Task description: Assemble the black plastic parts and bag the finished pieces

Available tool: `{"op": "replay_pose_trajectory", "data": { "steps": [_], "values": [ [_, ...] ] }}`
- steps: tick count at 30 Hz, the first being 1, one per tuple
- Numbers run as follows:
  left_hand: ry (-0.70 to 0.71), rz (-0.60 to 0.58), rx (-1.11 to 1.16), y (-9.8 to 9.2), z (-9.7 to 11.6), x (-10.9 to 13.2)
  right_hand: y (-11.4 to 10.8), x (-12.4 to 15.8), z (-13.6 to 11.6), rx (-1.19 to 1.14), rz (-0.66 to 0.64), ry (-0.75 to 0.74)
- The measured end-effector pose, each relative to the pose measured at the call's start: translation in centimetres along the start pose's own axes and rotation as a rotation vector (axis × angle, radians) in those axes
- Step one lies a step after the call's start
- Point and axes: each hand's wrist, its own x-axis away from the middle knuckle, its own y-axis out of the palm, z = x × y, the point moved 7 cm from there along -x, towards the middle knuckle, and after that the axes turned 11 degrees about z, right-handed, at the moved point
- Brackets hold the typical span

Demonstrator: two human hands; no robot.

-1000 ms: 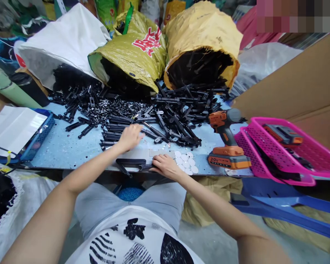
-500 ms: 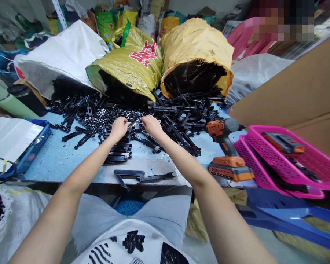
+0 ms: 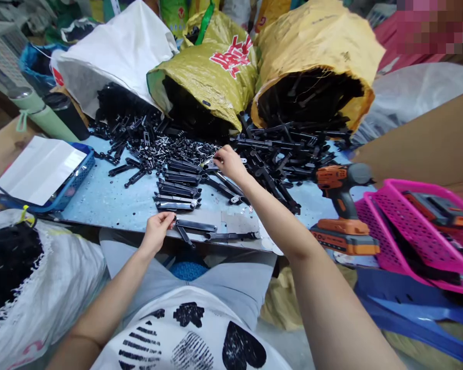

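My left hand (image 3: 157, 234) is at the front edge of the table, thumb and fingertips pinched together at the left end of a hinged black plastic arm (image 3: 196, 225). What lies between those fingertips is too small to make out. A second black arm (image 3: 233, 236) lies to its right. Farther back, my right hand (image 3: 231, 163) has its fingers curled at the edge of a heap of small screws and black parts (image 3: 191, 149); its fingertips partly hide whatever they hold. Several black arms (image 3: 177, 189) lie in a stacked row between my hands.
A white sack (image 3: 116, 51), an olive sack (image 3: 204, 77) and a yellow sack (image 3: 312, 46) spill black parts at the back. On the right stand a cordless drill (image 3: 341, 205) and pink baskets (image 3: 405, 195). A blue basket (image 3: 87, 167) and a green bottle (image 3: 42, 118) are left.
My left hand has come from the screw heap down to the hinged arm at the front edge. My right hand stays by the heap. The view has shifted, too.
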Motion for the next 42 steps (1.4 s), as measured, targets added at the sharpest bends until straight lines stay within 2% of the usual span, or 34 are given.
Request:
{"op": "replay_pose_trajectory", "data": {
  "steps": [4, 7, 11, 14, 16, 18, 21, 23, 26, 29, 32, 34, 38, 40, 42],
  "values": [
    [0.08, -0.073, -0.16, -0.2, 0.2, -0.2, -4.2, 6.8, -2.7, -0.211, 0.024, -0.071],
    [0.154, -0.134, -0.303, 0.1, 0.1, -0.4, -5.6, 11.2, -4.4, -0.31, -0.026, -0.066],
    [0.214, -0.139, -0.427, 0.4, -0.8, -1.5, -5.0, 14.7, -5.6, -0.385, -0.157, -0.019],
    [0.24, -0.15, -0.502, 0.4, -1.3, -2.2, -3.9, 15.8, -6.2, -0.364, -0.289, -0.035],
    [0.324, -0.141, -0.612, 0.3, -0.9, -1.9, -3.4, 16.0, -6.7, -0.305, -0.36, -0.073],
    [0.51, -0.093, -0.764, 0.3, 0.4, -1.0, -3.2, 15.9, -7.3, -0.211, -0.405, -0.13],
    [0.935, -0.077, -0.935, 1.5, 2.6, 1.9, -2.9, 16.2, -8.2, -0.092, -0.416, -0.224],
    [1.192, -0.192, -0.986, 3.1, 3.0, 4.1, -2.7, 16.9, -8.3, -0.088, -0.353, -0.254],
    [1.4, -0.444, -1.04, 5.7, 1.9, 6.3, -2.6, 18.9, -7.7, -0.236, -0.181, -0.28],
    [1.408, -0.603, -1.124, 7.8, 0.6, 6.8, -2.3, 21.3, -6.6, -0.405, -0.051, -0.335],
    [1.324, -0.707, -1.221, 9.1, -0.4, 6.6, -1.6, 22.5, -5.5, -0.427, -0.044, -0.381],
    [1.316, -0.788, -1.262, 9.3, -0.9, 6.5, -1.2, 22.4, -5.2, -0.396, -0.085, -0.422],
    [1.402, -0.881, -1.297, 8.6, -1.4, 6.4, -0.7, 22.2, -5.1, -0.316, -0.19, -0.553],
    [1.431, -0.897, -1.315, 8.4, -1.7, 6.4, -0.5, 22.2, -4.8, -0.204, -0.211, -0.573],
    [1.423, -0.855, -1.347, 8.5, -1.7, 6.3, -0.5, 22.1, -4.1, -0.058, -0.2, -0.508]
  ]
}}
